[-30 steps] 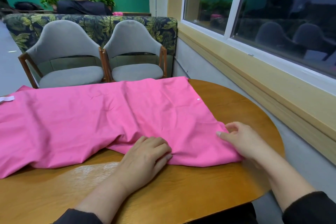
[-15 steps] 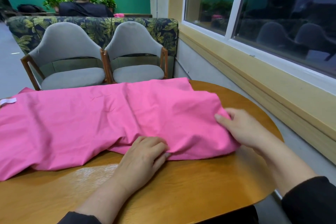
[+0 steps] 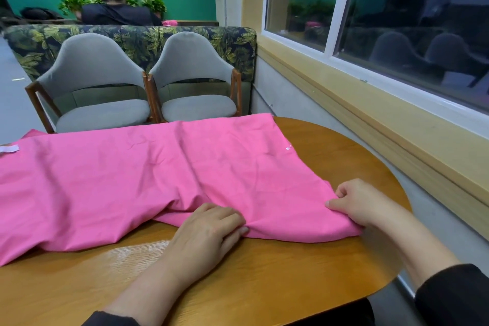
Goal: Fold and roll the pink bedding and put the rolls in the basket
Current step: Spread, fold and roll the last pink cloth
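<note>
Bedding (image 3: 148,182) sprawls across the bench (image 3: 264,280). Your left hand (image 3: 209,227) presses its near edge, fingers straight; right hand (image 3: 362,204) pinches the corner. Pull unevenly and that rumpled edge could fold crooked.

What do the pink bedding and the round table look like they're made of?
Pink bedding: thin woven fabric, probably cotton or a blend, matte; it creases softly and bunches under the left hand and right hand. Table: wood or wood veneer, glossy finish; grain lines show and light glares off it.
</note>
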A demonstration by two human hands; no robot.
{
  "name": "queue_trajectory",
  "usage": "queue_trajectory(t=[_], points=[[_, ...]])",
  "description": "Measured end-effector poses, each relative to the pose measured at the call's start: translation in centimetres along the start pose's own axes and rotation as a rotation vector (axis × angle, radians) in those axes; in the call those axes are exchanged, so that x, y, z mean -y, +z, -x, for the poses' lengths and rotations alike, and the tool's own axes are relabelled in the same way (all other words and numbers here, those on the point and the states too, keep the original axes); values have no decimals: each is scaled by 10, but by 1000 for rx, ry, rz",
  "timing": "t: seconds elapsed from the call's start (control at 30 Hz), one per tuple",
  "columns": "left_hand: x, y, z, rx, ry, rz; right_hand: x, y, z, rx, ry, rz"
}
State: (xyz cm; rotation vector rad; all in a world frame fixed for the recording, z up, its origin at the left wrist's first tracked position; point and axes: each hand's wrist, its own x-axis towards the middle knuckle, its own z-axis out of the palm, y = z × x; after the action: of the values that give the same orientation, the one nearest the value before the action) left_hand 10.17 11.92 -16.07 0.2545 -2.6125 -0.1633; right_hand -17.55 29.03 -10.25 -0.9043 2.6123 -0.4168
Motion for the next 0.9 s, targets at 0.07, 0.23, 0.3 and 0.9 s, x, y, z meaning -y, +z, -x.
queue_trajectory(t=[0.07, 0.23, 0.3, 0.9], points=[[0, 0, 0, 13, -13, -2, 0, 1, -1, 15, -4, -20], [0, 1, 1, 29, -43, 13, -1, 9, -18, -229, 9, -108], [0, 0, 0, 38, -47, 25, 1, 10, -27, -185, 38, -175], [0, 0, 0, 90, -143, 34, 30, 7, -51, -115, -192, -863]])
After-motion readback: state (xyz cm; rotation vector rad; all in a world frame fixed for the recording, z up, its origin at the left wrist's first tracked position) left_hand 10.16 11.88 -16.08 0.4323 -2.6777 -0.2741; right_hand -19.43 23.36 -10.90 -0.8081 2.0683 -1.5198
